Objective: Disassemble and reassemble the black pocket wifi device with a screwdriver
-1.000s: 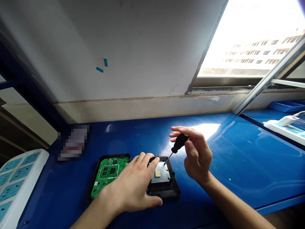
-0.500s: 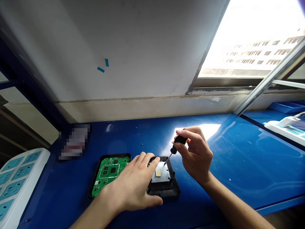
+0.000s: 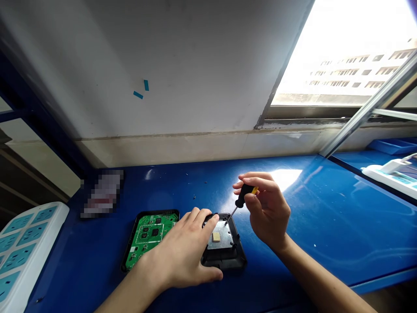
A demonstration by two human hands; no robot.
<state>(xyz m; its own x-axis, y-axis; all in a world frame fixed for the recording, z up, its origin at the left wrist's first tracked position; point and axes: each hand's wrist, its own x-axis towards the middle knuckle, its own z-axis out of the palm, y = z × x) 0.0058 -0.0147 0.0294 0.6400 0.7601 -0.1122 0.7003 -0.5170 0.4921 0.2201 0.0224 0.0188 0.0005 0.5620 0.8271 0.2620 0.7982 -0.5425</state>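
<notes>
My left hand lies across a black plastic cover, thumb by the near edge and fingertips by the far edge, gripping it against the table. Inside the cover is a silvery metal plate with a small beige pad on it. Held in my right hand is a black and yellow screwdriver, tilted, its tip at the plate's far right corner. Whether a screw sits under the tip is too small to tell. Partly hidden behind my left hand, a green circuit board sits in a second black casing.
A white power strip with blue-green sockets stands at the left, near a pixelated item. Tiny dark bits, perhaps screws, lie behind the cover. Another power strip and a blue tray are beyond the metal frame at right.
My right fingers closed around the screwdriver handle, then loosened and shifted on it, turning the handle. The tip stays at the plate's corner. My left hand and the cover have not moved.
</notes>
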